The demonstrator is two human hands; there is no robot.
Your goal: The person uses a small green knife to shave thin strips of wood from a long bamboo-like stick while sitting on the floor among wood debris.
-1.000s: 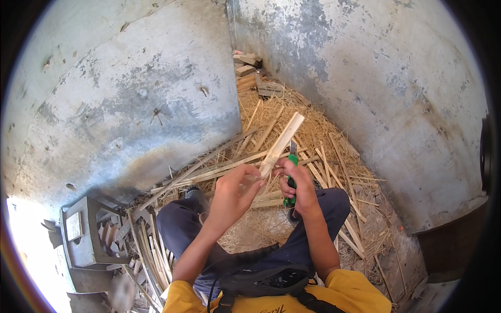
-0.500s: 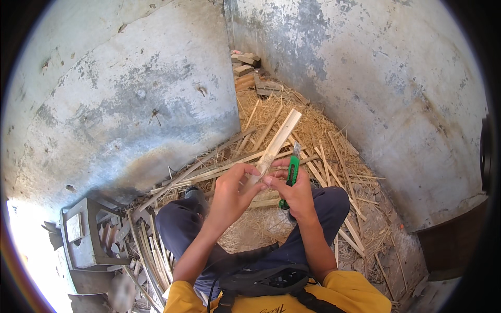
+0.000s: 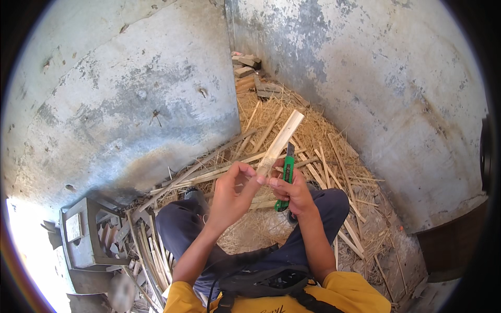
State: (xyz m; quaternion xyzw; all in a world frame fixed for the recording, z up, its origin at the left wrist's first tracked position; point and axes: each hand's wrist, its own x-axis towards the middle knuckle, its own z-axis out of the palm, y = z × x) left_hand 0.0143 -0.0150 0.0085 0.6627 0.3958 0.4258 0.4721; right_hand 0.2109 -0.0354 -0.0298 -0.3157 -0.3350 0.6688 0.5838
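A pale, flat strip of wood (image 3: 282,138) slants up and away to the right from between my hands. My left hand (image 3: 234,190) pinches its near end between thumb and fingers. The green utility knife (image 3: 287,175) rests in my right hand (image 3: 296,192), its blade out and pointing away from me beside the strip. My right thumb and fingertips meet the near end of the strip close to my left thumb. Thin fibres show near the fingertips, too fine to make out well.
Straw-like shavings and long wooden strips (image 3: 318,167) cover the floor around my bent legs. Worn walls (image 3: 172,88) meet in a corner ahead, with broken bricks (image 3: 245,65) at their foot. A grey frame-like box (image 3: 86,237) stands at the left beside bundled strips (image 3: 151,250).
The knife has turned in my right hand, its blade shifting slightly left toward the strip and its handle end lower left. The strip has moved slightly right; my hands stay close together.
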